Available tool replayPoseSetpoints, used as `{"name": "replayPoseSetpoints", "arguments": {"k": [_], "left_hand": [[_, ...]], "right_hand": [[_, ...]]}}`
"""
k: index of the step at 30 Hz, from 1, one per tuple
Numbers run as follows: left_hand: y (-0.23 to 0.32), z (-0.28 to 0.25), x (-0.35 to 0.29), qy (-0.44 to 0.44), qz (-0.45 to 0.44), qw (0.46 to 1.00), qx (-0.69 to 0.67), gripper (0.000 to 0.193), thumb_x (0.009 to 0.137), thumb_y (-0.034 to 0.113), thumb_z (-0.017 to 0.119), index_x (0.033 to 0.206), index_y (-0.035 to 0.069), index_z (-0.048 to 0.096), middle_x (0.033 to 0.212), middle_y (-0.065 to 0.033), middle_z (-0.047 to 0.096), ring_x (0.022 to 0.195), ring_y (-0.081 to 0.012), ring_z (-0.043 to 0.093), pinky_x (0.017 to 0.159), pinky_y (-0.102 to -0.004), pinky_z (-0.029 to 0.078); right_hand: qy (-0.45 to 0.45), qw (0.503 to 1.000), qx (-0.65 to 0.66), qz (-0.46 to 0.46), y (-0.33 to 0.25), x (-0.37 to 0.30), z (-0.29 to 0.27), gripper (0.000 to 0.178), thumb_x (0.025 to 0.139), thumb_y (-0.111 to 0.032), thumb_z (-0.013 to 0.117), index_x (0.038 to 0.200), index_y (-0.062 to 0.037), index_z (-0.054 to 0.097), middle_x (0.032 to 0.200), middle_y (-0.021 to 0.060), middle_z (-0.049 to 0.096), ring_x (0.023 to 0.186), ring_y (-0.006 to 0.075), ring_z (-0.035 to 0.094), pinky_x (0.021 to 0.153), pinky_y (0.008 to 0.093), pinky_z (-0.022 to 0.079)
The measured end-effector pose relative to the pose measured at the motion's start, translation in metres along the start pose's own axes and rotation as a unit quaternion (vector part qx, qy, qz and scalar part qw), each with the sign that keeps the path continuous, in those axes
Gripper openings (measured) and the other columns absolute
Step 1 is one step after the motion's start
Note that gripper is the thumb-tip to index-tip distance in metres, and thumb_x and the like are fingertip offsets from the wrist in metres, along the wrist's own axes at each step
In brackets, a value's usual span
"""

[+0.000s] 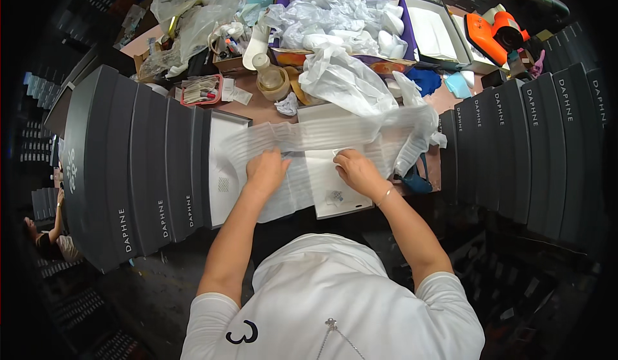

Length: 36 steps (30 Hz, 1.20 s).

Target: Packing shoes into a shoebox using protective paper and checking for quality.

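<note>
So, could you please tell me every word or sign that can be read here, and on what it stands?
I won't copy wording, but here's where it stands:
Left dark boxes: pale capitals, legible; the outermost also has larger white lettering.
Right dark boxes: pale capitals, legible.
White shirt: one black curved mark.
Paper slip: too small to read.

The sheet (297, 185) is striped white, the stacked boxes (148, 167) charcoal.

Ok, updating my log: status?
Left grip touching, right grip apparently pinching translucent sheet. Spread across open boxes. Crumpled white wrapping crowds far edge.
</note>
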<state>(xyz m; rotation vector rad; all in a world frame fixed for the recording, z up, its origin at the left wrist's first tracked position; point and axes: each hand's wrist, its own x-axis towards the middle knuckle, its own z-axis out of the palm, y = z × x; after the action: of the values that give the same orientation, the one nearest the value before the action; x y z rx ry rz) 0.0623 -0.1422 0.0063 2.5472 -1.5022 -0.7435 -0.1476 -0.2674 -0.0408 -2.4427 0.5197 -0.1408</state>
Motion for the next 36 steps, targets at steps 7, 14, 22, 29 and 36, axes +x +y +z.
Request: {"name": "replayPoseSetpoints", "arguments": {"k": [7, 14, 22, 29, 36], "left_hand": [[0.053, 0.053, 0.017, 0.127, 0.306, 0.94, -0.082, 0.029, 0.083, 0.011, 0.063, 0.108, -0.001, 0.057, 0.107, -0.0155, 0.059, 0.094, -0.0362, 0.058, 0.081, -0.044, 0.05], [0.058, 0.103, 0.061, -0.094, 0.16, 0.975, 0.122, 0.045, 0.072, 0.015, 0.071, 0.112, 0.002, 0.056, 0.111, -0.0174, 0.055, 0.103, -0.0318, 0.056, 0.082, -0.0421, 0.05], [0.043, 0.138, 0.061, -0.048, 0.15, 0.956, 0.246, 0.094, 0.064, 0.042, 0.08, 0.138, 0.003, 0.038, 0.142, -0.0262, 0.036, 0.131, -0.0489, 0.031, 0.101, -0.0571, 0.03], [0.051, 0.114, 0.054, -0.113, 0.173, 0.924, 0.323, 0.118, 0.053, 0.047, 0.086, 0.145, 0.005, 0.025, 0.146, -0.0267, 0.029, 0.132, -0.0482, 0.03, 0.102, -0.0557, 0.029], [0.032, 0.11, 0.023, -0.138, 0.227, 0.892, 0.366, 0.114, 0.049, 0.051, 0.085, 0.139, 0.001, 0.037, 0.145, -0.0255, 0.031, 0.134, -0.0445, 0.028, 0.106, -0.0584, 0.023]], "right_hand": [[-0.229, 0.969, -0.083, 0.045, 0.005, -0.053, 0.053, 0.022, 0.076, -0.016, 0.063, 0.095, -0.0048, 0.065, 0.093, 0.0192, 0.063, 0.091, 0.0365, 0.062, 0.079, 0.0415, 0.052], [-0.132, 0.968, -0.203, -0.066, 0.005, -0.035, 0.069, 0.061, 0.067, -0.015, 0.071, 0.122, 0.0008, 0.05, 0.101, 0.0198, 0.056, 0.109, 0.0347, 0.048, 0.096, 0.0379, 0.042], [-0.16, 0.974, -0.156, -0.041, 0.025, -0.039, 0.084, 0.045, 0.064, -0.011, 0.076, 0.101, 0.0021, 0.055, 0.097, 0.018, 0.06, 0.098, 0.0344, 0.057, 0.089, 0.0387, 0.046], [-0.221, 0.973, -0.059, 0.032, 0.033, -0.045, 0.088, 0.03, 0.071, -0.011, 0.068, 0.096, 0.0027, 0.057, 0.078, 0.0212, 0.063, 0.073, 0.038, 0.063, 0.07, 0.0462, 0.05], [0.002, 0.973, 0.186, 0.139, -0.077, -0.007, -0.048, 0.034, 0.076, -0.012, 0.068, 0.102, 0.0055, 0.056, 0.089, 0.0254, 0.062, 0.085, 0.0416, 0.06, 0.077, 0.0449, 0.049]]}}
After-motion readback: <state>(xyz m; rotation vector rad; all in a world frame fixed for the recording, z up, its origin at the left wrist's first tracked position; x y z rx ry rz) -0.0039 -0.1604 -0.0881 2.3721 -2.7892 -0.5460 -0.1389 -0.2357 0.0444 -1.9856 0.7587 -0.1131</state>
